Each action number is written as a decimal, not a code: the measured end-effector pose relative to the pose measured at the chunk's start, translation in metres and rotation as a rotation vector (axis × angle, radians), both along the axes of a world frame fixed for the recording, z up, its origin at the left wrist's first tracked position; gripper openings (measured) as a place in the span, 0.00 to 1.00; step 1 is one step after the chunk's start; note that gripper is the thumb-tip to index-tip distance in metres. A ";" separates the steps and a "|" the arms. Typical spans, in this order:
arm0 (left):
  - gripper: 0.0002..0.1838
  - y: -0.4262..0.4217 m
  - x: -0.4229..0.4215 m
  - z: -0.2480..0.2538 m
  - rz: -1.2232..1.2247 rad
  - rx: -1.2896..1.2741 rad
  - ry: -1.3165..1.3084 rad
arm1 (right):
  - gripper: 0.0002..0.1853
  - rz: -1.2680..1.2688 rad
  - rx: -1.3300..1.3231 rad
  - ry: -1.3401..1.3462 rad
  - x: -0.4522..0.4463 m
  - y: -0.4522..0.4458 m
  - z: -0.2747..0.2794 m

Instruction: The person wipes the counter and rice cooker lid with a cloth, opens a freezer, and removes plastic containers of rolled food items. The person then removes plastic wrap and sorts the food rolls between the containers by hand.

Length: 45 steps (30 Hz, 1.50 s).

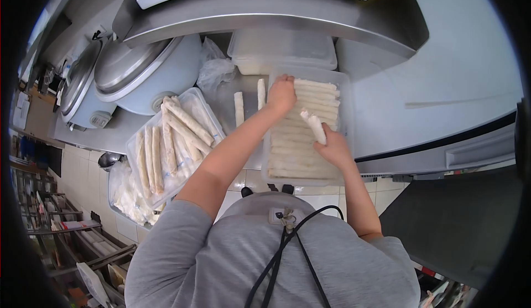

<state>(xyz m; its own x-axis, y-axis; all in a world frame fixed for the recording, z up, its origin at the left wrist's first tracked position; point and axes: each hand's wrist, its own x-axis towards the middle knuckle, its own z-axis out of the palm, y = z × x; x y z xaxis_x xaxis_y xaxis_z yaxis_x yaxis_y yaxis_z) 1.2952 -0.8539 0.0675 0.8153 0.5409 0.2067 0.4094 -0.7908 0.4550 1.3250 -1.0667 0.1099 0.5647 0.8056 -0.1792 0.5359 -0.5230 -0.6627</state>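
A translucent plastic bin [347,114] in front of me holds rows of pale rolls [304,156] that look like uncooked spring rolls, laid side by side. My right hand [334,146] grips a pale roll [314,126], tilted above the right part of the rows; its far end looks doubled, so a second roll may be with it. At the bin's far left corner, my left hand [283,95] has its fingers curled down by the ends of the top rolls. What those fingers hold, if anything, is hidden. Two loose rolls [239,109] lie on the steel counter left of the bin.
A tilted tray [215,121] of longer rolls sits at left, over a container of white plastic wrapping [124,189]. Behind are two large rice cookers [149,81], a plastic bag [215,70] and a lidded bin [282,51]. A steel shelf [265,26] overhangs the counter.
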 end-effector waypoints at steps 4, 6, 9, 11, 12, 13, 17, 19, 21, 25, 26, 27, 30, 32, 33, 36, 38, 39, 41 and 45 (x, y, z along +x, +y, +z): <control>0.15 0.016 0.027 0.004 -0.033 -0.017 0.285 | 0.24 0.069 0.012 -0.027 -0.005 -0.004 -0.014; 0.13 0.025 0.037 -0.003 -0.098 -0.055 0.425 | 0.22 0.315 0.019 -0.014 -0.009 -0.005 -0.020; 0.14 0.035 0.051 -0.023 -0.168 0.007 0.495 | 0.19 0.460 -0.150 -0.094 -0.025 0.000 -0.027; 0.14 0.026 0.041 -0.014 -0.199 -0.045 0.426 | 0.19 0.529 -0.279 -0.082 -0.030 -0.003 -0.036; 0.14 0.022 0.034 -0.005 -0.218 -0.092 0.346 | 0.21 0.556 -0.252 -0.077 -0.031 -0.004 -0.040; 0.14 0.016 0.024 0.007 -0.222 -0.103 0.363 | 0.23 0.583 -0.226 -0.069 -0.032 -0.004 -0.045; 0.14 0.000 -0.013 0.010 -0.298 -0.145 0.216 | 0.32 0.633 0.114 0.021 -0.011 -0.014 -0.068; 0.14 0.001 -0.027 0.005 -0.318 -0.098 0.186 | 0.31 0.620 0.019 0.158 -0.002 -0.011 -0.070; 0.12 -0.001 -0.043 0.005 -0.307 -0.123 0.039 | 0.30 0.611 -0.073 0.286 0.001 -0.013 -0.071; 0.12 0.006 -0.074 0.013 -0.129 -0.090 -0.081 | 0.24 0.625 -0.113 0.119 -0.013 -0.012 -0.063; 0.11 0.011 -0.082 0.013 -0.021 -0.138 -0.095 | 0.23 0.633 -0.136 0.019 -0.017 -0.010 -0.059; 0.11 0.016 -0.089 0.013 0.085 -0.188 -0.112 | 0.22 0.645 -0.196 0.008 -0.019 -0.006 -0.054; 0.11 0.069 -0.098 0.003 0.236 0.010 -0.107 | 0.22 0.697 -0.238 0.053 -0.019 0.000 -0.052; 0.12 0.107 -0.094 -0.002 0.342 0.289 -0.131 | 0.21 0.729 -0.234 0.051 -0.015 -0.001 -0.059; 0.12 0.123 -0.094 -0.005 0.440 0.563 -0.146 | 0.21 0.753 -0.235 0.059 -0.014 -0.002 -0.063; 0.13 0.166 -0.101 -0.014 0.562 0.699 -0.062 | 0.20 0.776 -0.147 0.030 -0.014 -0.006 -0.070; 0.15 0.213 -0.105 -0.032 0.572 0.504 0.064 | 0.19 0.784 -0.131 0.019 -0.011 -0.008 -0.066; 0.16 0.233 -0.108 -0.035 0.536 0.265 0.159 | 0.20 0.723 -0.161 0.081 -0.009 -0.008 -0.062; 0.16 0.247 -0.117 -0.019 0.593 0.133 -0.038 | 0.20 0.662 -0.192 0.147 -0.008 -0.008 -0.054; 0.14 0.256 -0.141 0.003 0.612 -0.212 -0.504 | 0.22 0.780 -0.213 0.158 -0.010 -0.002 -0.051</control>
